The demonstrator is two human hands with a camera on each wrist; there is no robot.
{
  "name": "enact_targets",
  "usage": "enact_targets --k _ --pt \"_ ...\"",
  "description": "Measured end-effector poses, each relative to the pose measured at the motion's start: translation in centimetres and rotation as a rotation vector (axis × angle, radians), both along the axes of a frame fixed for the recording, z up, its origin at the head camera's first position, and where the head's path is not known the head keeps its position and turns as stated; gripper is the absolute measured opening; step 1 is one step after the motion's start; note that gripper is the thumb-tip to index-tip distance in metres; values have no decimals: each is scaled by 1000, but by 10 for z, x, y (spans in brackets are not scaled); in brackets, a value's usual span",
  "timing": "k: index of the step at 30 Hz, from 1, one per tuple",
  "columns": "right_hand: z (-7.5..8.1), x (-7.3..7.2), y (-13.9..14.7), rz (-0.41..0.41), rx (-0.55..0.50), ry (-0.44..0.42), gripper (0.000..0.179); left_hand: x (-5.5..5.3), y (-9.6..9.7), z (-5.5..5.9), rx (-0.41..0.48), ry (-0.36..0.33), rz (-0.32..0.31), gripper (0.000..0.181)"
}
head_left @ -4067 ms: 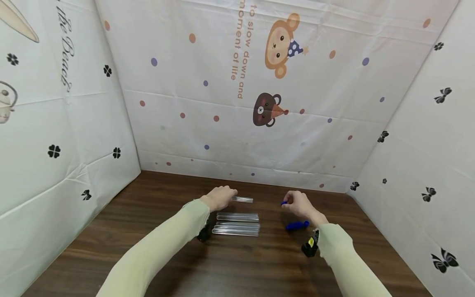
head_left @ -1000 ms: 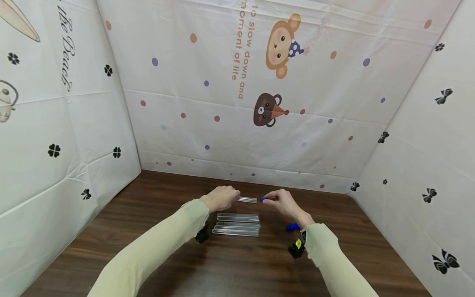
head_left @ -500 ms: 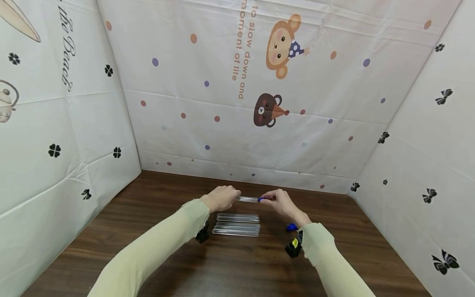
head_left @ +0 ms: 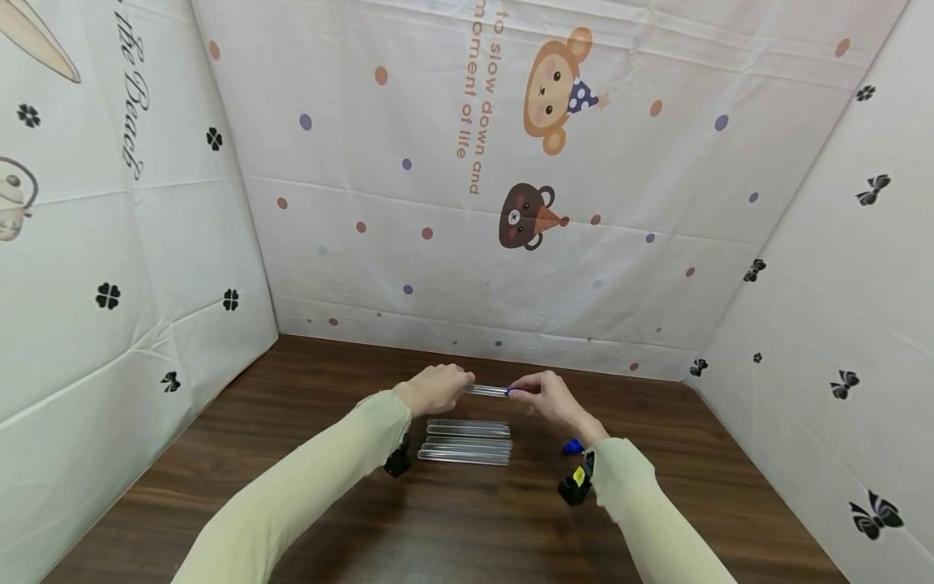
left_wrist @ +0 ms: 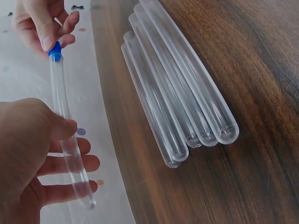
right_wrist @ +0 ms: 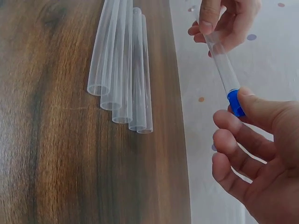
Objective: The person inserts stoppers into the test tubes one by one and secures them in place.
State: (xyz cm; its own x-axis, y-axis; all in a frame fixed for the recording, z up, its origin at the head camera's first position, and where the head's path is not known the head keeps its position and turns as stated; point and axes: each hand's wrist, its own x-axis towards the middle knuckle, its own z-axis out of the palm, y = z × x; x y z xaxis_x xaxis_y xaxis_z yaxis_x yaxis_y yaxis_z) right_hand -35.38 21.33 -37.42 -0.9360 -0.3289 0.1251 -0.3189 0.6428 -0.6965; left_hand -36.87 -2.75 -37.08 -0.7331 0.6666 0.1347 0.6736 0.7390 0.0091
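My left hand [head_left: 436,389] holds a clear test tube [left_wrist: 60,88] by its middle, thumb against the fingers. At the tube's mouth sits a blue stopper [right_wrist: 235,103], pinched between thumb and forefinger of my right hand [head_left: 550,396]. In the left wrist view the stopper's narrow end appears inside the tube's rim. The tube's rounded end points away from the right hand, below the left fingers. Nearer me, several more clear test tubes [head_left: 467,450] lie side by side on the table, open ends to the right.
More blue stoppers [head_left: 572,447] lie on the dark wooden table [head_left: 481,519], partly hidden behind the right wrist. A black wrist camera [head_left: 575,487] hangs under the right forearm. White printed cloth [head_left: 438,268] walls off the back and both sides.
My right hand has moved left with the blue stopper and brought it to the tube's mouth. The left hand has shifted slightly right, and the lying tubes have stayed put.
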Motion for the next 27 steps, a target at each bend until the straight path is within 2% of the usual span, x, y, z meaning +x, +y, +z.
enact_targets --k 6,11,13,18,20,22,27 --pt "1 0 1 -5 -75 -59 21 -1 -5 1 18 -2 -39 17" --pt "3 2 2 -14 -89 -86 24 0 -7 1 16 -56 -5 20" --pt "10 8 0 -8 -79 -92 25 1 -8 2 12 -66 7 20" --pt "10 8 0 -28 -40 -90 25 1 -7 2 -14 -20 7 23" --pt "3 2 3 -35 -18 -69 24 1 -6 2 -29 0 8 24" --pt "2 2 2 -28 14 -41 24 0 -5 1 -35 8 11 20" --pt "1 3 0 12 140 95 22 -1 -2 0 -23 15 11 21"
